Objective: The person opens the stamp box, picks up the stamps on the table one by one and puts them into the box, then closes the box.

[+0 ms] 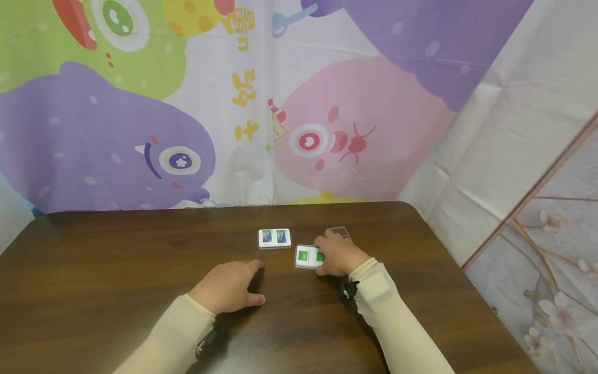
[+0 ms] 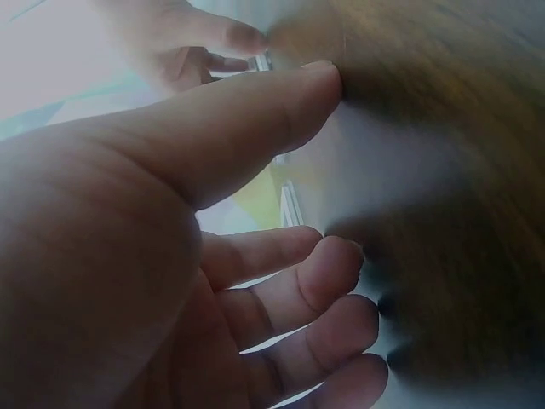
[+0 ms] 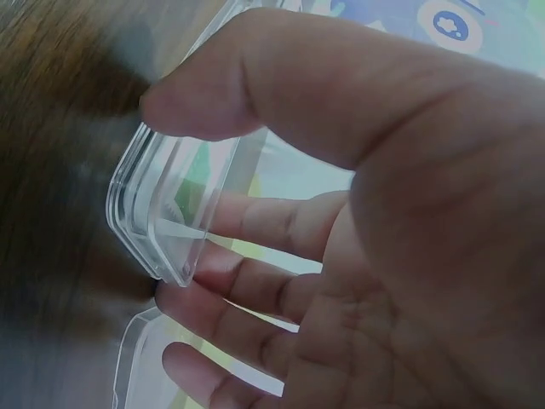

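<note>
My right hand (image 1: pixel 343 253) holds a flat clear plastic case (image 1: pixel 303 256) by its edges. Two green pictures on white show inside it, the right one partly covered by the fingers. In the right wrist view, the thumb lies on one edge of the clear case (image 3: pixel 174 200) and fingertips on the opposite edge. Left of it on the table, apart from my left hand (image 1: pixel 229 285), lies a similar case with two blue-green pictures (image 1: pixel 274 238). The left hand rests its fingertips on the table, thumb spread, holding nothing.
Behind the right hand lies a clear plastic piece (image 1: pixel 344 231), partly hidden by that hand. The dark wooden table (image 1: pixel 117 259) ends at a cartoon-printed cloth (image 1: pixel 247 171) at the back. A pale flowered panel (image 1: pixel 551 280) stands to the right.
</note>
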Motion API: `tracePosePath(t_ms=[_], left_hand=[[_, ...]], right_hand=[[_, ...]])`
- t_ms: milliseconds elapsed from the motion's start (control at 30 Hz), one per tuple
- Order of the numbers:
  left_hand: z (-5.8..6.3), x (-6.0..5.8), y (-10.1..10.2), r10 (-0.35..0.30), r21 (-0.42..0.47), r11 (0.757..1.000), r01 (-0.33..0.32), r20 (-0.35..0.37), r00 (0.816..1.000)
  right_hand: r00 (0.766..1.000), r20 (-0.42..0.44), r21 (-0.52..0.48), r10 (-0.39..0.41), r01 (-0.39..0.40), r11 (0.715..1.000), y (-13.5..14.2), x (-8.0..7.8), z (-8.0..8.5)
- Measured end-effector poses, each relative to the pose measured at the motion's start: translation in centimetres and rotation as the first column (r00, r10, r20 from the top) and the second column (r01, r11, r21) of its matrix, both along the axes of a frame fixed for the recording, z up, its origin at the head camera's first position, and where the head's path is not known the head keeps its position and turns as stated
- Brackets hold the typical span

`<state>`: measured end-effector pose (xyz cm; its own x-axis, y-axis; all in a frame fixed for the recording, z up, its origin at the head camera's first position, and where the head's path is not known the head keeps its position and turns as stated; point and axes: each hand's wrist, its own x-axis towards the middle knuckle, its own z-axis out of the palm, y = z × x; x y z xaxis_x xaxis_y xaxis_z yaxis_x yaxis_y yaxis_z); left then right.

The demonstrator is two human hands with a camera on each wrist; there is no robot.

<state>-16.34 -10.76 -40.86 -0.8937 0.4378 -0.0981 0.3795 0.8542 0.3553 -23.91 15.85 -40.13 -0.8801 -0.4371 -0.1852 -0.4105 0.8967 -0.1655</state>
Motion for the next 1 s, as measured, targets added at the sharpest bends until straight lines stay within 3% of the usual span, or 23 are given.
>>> tracePosePath(t_ms=[500, 667, 800, 900, 1000], left_hand=[[0.1, -0.1, 0.0, 0.007, -0.003, 1.0, -0.007, 0.013, 1.0], [0.2, -0.3, 0.0, -0.006, -0.006, 1.0, 0.006, 0.01, 1.0], [-0.1, -0.9, -0.1, -0.017, -0.011, 1.0, 0.017, -0.038, 0.999], [-0.7, -2.2, -0.2, -0.011, -0.013, 1.0, 0.009, -0.13, 0.991], [-1.2, -3.7, -0.3, 0.024, 0.005, 1.0, -0.023, -0.202, 0.979]], right_hand=[[1.0, 0.003, -0.007, -0.002, 0.002, 1.0, -0.2, 0.1, 0.4], [1.0, 0.014, -0.067, -0.021, 0.022, 0.998, 0.2, 0.1, 0.9], [0.993, -0.067, -0.154, -0.101, 0.09, 0.984, 1.1, -0.3, 1.2], [0.97, -0.122, -0.188, -0.209, 0.184, 0.965, 2.1, -0.6, 1.3], [0.946, -0.112, -0.188, -0.303, 0.279, 0.942, 2.9, -0.7, 1.3]])
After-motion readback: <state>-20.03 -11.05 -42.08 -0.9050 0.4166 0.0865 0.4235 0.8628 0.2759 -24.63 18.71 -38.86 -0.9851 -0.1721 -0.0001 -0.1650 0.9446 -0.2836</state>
